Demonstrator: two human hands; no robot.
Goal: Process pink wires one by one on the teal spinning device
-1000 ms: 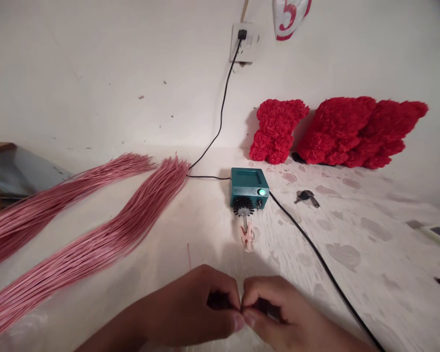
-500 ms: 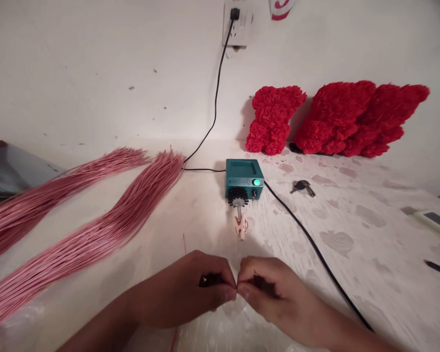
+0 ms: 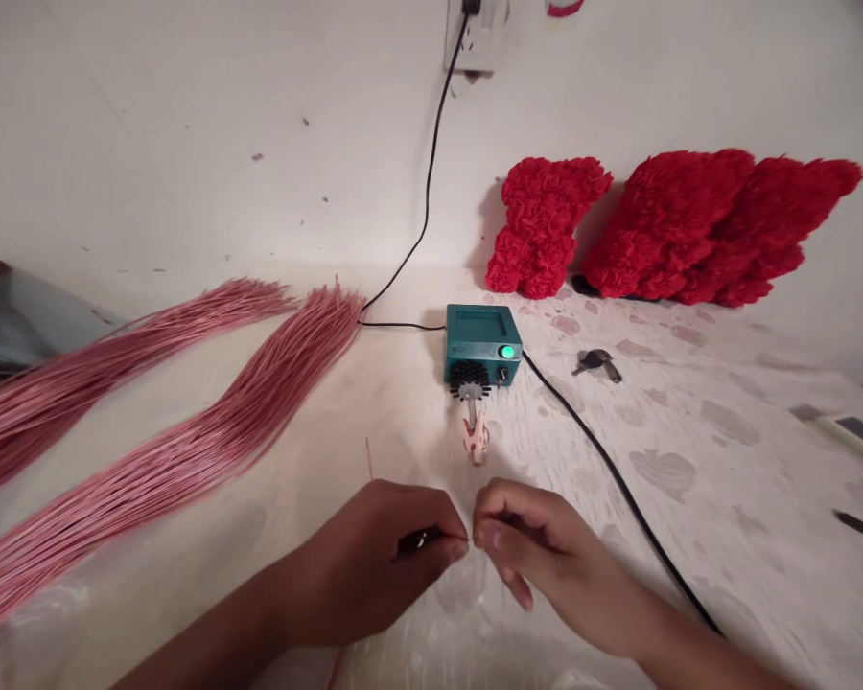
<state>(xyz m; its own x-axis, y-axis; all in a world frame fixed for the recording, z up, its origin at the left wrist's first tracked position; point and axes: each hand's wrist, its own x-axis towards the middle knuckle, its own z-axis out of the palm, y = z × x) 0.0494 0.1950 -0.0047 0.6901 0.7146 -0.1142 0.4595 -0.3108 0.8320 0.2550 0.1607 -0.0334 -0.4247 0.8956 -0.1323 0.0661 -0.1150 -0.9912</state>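
Note:
My left hand [image 3: 381, 561] is pinched, thumb against forefinger, at the lower middle; what it holds, if anything, is too small to tell. Just right of it, a small gap away, my right hand [image 3: 550, 556] is also pinched, with a lower finger hanging loose, its contents hidden. A thin pink strand [image 3: 369, 458] shows behind my left hand, and more of it appears below the wrist. Beyond my fingertips, a pink clip [image 3: 477, 439] is fixed on the shaft of a teal machine [image 3: 482, 331] with a lit green button and a black bristly wheel.
Two bundles of pink strands [image 3: 237, 412] lie on the left. Red flower-covered shapes [image 3: 547, 225] stand by the wall at the back right. A black cable [image 3: 618, 479] runs down the right side, past keys [image 3: 598, 362] and a pale device [image 3: 852, 436].
My fingertips, which were touching, have come slightly apart, and a lower finger of my right hand has loosened. The view has tilted down a little.

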